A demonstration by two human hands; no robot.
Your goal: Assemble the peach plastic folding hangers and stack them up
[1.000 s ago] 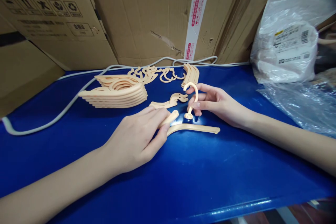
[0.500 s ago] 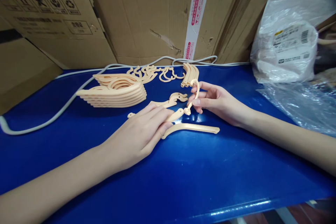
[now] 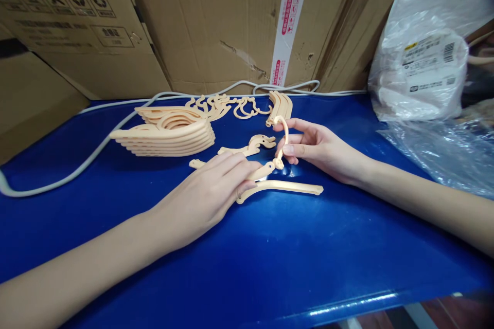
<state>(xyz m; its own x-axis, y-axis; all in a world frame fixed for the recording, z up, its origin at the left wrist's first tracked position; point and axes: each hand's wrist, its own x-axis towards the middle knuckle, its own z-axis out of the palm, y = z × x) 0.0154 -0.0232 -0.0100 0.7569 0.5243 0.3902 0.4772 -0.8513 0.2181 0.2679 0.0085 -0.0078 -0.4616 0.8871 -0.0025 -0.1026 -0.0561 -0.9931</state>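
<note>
My left hand [image 3: 210, 187] is closed from above round a beige plastic hanger arm [image 3: 264, 170]. One end with a hole sticks out past the fingers, and the other shows left of the knuckles. In my right hand [image 3: 318, 148] a beige hanger hook [image 3: 286, 136] is pinched upright between thumb and fingers. The hook's knobbed base is close beside the holed end; whether they touch I cannot tell. Just in front lies a loose hanger arm [image 3: 287, 186] on the blue table [image 3: 293, 257]. Behind my left hand rests another beige piece with a curved, holed end [image 3: 252, 147].
A stack of beige hanger parts [image 3: 165, 140] lies at the left. Loose hooks [image 3: 210, 106] and a bundle of arms [image 3: 281, 105] lie farther back. A white cable [image 3: 116, 139] runs along cardboard boxes [image 3: 216, 20]. Plastic wrapping [image 3: 424, 77] stands at the right.
The holed end of the hanger arm has shifted slightly right and shows more beyond my left fingers. In my right hand the hook has tilted, its top going left and its base right.
</note>
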